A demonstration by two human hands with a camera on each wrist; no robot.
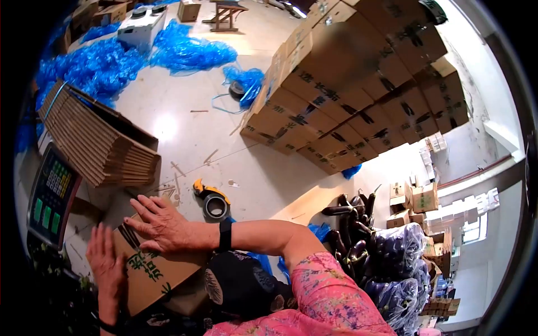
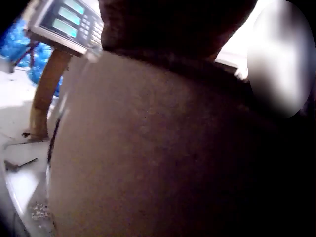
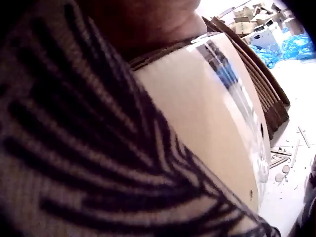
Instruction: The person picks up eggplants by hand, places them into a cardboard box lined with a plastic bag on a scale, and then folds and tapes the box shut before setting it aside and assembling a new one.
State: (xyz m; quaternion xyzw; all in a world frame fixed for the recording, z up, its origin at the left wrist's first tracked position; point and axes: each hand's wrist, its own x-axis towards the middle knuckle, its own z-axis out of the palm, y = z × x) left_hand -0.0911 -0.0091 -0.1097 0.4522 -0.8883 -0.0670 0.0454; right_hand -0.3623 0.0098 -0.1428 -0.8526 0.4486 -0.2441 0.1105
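A cardboard box (image 1: 168,274) with green printed characters stands close before the person, its side filling much of the left wrist view. The right hand (image 1: 165,227) rests on the box near its far edge, fingers stretched out and a black band on the wrist. Along the box's left edge lies the left hand (image 1: 105,269), its fingers straight. In the right wrist view, clear tape (image 3: 229,81) runs down one face of the box (image 3: 197,89). Beyond the right hand, a tape dispenser (image 1: 213,199) with a yellow handle sits on the floor.
A scale display (image 1: 53,196) stands at the left, beside a bundle of flattened cartons (image 1: 101,137). Blue plastic sheeting (image 1: 185,50) lies farther back. Stacked printed boxes (image 1: 336,84) rise at the right, with a heap of eggplants (image 1: 350,229) and filled plastic bags (image 1: 398,252) nearer.
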